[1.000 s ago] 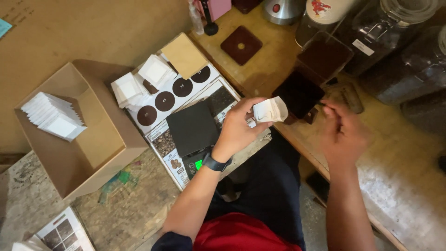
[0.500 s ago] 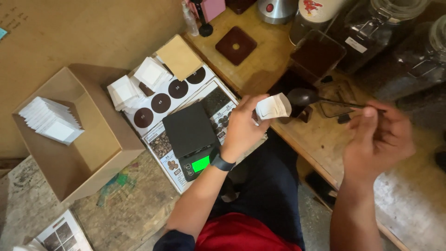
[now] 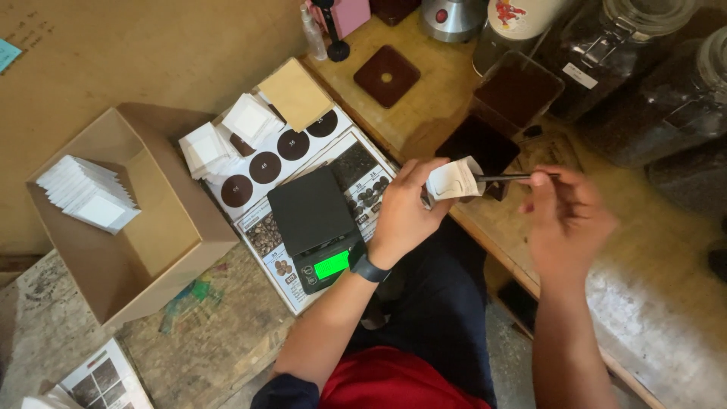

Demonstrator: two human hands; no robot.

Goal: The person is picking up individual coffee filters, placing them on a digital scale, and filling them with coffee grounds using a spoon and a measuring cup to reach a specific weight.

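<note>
my left hand (image 3: pixel 405 208) grips a small white filter bag (image 3: pixel 453 180), fingers closed around its lower part, mouth turned toward my right side. the bag is held in the air above the table edge, just beside the black digital scale (image 3: pixel 314 220) with its green lit display. my right hand (image 3: pixel 568 216) pinches the thin handle of a dark scoop (image 3: pixel 506 179), fingers closed on it; the scoop's tip is at the bag's mouth. whether the scoop carries grounds cannot be told here.

risk points, as i judge them:
- the bag is soft; a tighter squeeze would collapse its mouth and block the scoop.
- a tilted scoop would drop grounds onto my lap or the printed bean chart (image 3: pixel 269 235) below.
- the dark square tub (image 3: pixel 478 144) stands just behind the bag; a wide right-hand swing could knock it.
- the cardboard box (image 3: pixel 163 227) with stacked white sachets (image 3: pixel 87 193) lies well apart, out of harm.
</note>
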